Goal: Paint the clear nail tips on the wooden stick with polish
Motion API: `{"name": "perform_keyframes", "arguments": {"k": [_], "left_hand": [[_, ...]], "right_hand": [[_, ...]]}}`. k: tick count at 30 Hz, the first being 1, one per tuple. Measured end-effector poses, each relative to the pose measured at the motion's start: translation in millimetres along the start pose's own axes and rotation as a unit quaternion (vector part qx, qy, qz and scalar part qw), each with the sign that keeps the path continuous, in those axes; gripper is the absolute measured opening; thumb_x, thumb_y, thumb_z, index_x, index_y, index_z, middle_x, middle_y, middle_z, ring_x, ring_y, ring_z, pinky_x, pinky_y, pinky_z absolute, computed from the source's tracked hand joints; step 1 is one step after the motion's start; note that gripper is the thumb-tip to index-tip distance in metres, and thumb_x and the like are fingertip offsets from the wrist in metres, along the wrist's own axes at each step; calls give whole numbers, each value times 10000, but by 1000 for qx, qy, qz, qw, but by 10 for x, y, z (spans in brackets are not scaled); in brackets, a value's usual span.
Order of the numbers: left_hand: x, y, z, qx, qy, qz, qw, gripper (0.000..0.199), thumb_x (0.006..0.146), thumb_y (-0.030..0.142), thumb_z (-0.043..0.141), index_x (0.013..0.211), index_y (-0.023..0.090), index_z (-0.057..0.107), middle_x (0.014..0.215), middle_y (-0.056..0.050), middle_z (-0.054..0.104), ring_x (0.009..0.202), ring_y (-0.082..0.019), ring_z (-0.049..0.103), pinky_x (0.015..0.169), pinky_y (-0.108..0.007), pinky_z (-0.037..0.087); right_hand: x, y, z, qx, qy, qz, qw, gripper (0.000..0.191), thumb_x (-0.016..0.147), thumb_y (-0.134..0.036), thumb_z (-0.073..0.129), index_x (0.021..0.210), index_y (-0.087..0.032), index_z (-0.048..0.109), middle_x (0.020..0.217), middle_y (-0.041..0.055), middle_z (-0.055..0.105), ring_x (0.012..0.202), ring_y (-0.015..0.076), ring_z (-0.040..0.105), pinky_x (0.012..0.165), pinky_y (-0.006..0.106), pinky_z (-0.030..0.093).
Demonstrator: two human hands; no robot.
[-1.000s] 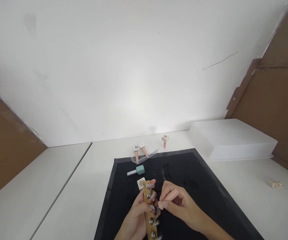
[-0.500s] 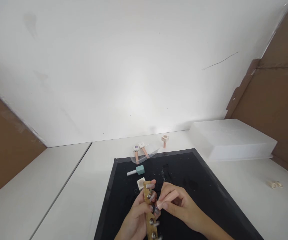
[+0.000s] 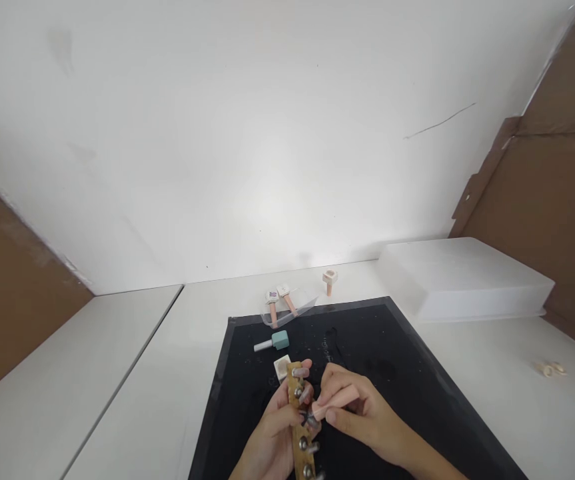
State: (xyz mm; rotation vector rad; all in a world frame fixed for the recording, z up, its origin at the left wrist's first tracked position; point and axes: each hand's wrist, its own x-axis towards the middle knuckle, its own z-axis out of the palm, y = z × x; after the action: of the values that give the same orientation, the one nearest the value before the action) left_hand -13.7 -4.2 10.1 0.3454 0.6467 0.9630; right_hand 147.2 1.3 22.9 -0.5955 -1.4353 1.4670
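Note:
My left hand (image 3: 274,430) is closed around a narrow wooden strip (image 3: 298,437), which stands lengthwise toward me. Along the strip sit several silvery metal studs bearing nail tips (image 3: 313,448). Between the fingers of my right hand (image 3: 362,420) is a pink nail polish cap (image 3: 343,397), its brush end pointing left at a nail tip near my left thumb. The bristles are too small to make out. Just beyond the strip's far end lies an open-topped white square bottle (image 3: 282,367), partly covered by my left hand.
A teal polish bottle (image 3: 280,340) lies on the black mat (image 3: 367,327). Behind it, two pink-capped bottles (image 3: 273,310) rest on a clear tray (image 3: 310,305). Another pink-capped bottle (image 3: 330,279) stands farther back. At right are a white plastic bin (image 3: 482,293) and small beige pieces (image 3: 550,369).
My right hand and the pink cap have shifted very slightly, with the cap tilted a little flatter. My left hand and the wooden strip stay almost in place.

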Motion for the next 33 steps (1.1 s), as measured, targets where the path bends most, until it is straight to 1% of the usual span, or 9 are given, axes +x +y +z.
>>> {"name": "perform_keyframes", "arguments": {"k": [5, 8, 11, 14, 18, 21, 25, 29, 33], "left_hand": [[-1, -12, 7, 3, -7, 7, 1000, 711, 535, 8, 567, 1200, 255, 513, 713, 28, 521, 600, -74, 466, 606, -222, 349], [-4, -17, 8, 8, -8, 8, 1000, 711, 561, -2, 560, 1215, 269, 494, 728, 27, 517, 629, -75, 477, 653, -231, 363], [-4, -19, 2, 9, -12, 8, 1000, 714, 561, -2, 560, 1219, 268, 491, 722, 30, 505, 640, -80, 479, 691, -248, 368], [1, -18, -3, 10, -17, 10, 1000, 729, 547, 1, 564, 1223, 263, 487, 717, 31, 499, 638, -86, 478, 649, -238, 352], [5, -17, -5, 25, -19, 17, 999, 723, 549, 8, 556, 1226, 254, 484, 712, 31, 496, 600, -79, 456, 602, -234, 333], [1, -16, -3, 22, -19, 19, 999, 724, 543, 3, 552, 1219, 254, 489, 714, 31, 495, 593, -76, 450, 590, -231, 327], [-7, -12, 2, 8, -17, 13, 1000, 717, 540, -3, 561, 1206, 255, 500, 721, 27, 493, 606, -76, 448, 590, -228, 326], [-12, -9, 7, 10, -14, 11, 1000, 695, 548, 13, 582, 1193, 262, 514, 718, 30, 488, 576, -68, 411, 577, -226, 319], [-9, -12, 7, 10, -9, 12, 1000, 702, 545, 13, 584, 1199, 258, 511, 733, 24, 490, 594, -70, 414, 587, -227, 316]], "right_hand": [[21, -35, 33, 4, 14, 38, 999, 111, 772, -262, 652, 712, -175, 686, 722, 6, 531, 656, 127, 548, 594, 243, 446], [30, -39, 42, 9, 19, 55, 998, 153, 766, -291, 652, 686, -164, 683, 709, 5, 533, 651, 127, 555, 595, 243, 435], [32, -34, 42, 1, 21, 58, 998, 227, 754, -331, 656, 614, -152, 674, 680, 10, 546, 646, 135, 557, 592, 248, 430], [28, -24, 43, -1, 31, 61, 998, 265, 743, -356, 660, 575, -151, 649, 653, 6, 544, 616, 128, 546, 569, 244, 424], [19, -16, 45, -3, 43, 50, 998, 307, 758, -363, 641, 535, -155, 609, 672, 8, 549, 608, 121, 544, 576, 244, 433], [19, -12, 37, 2, 44, 57, 997, 281, 757, -363, 644, 569, -158, 607, 659, 1, 543, 585, 115, 530, 572, 240, 430], [24, -10, 21, 32, 33, 57, 997, 206, 749, -363, 658, 685, -168, 643, 652, -19, 514, 518, 90, 484, 539, 227, 419], [29, -19, 23, 18, 33, 27, 999, 201, 758, -359, 649, 691, -170, 668, 683, -4, 497, 572, 106, 502, 539, 225, 417], [26, -18, 28, -4, 27, 32, 999, 173, 775, -321, 641, 692, -174, 683, 714, 6, 532, 628, 116, 527, 575, 227, 418]]}}
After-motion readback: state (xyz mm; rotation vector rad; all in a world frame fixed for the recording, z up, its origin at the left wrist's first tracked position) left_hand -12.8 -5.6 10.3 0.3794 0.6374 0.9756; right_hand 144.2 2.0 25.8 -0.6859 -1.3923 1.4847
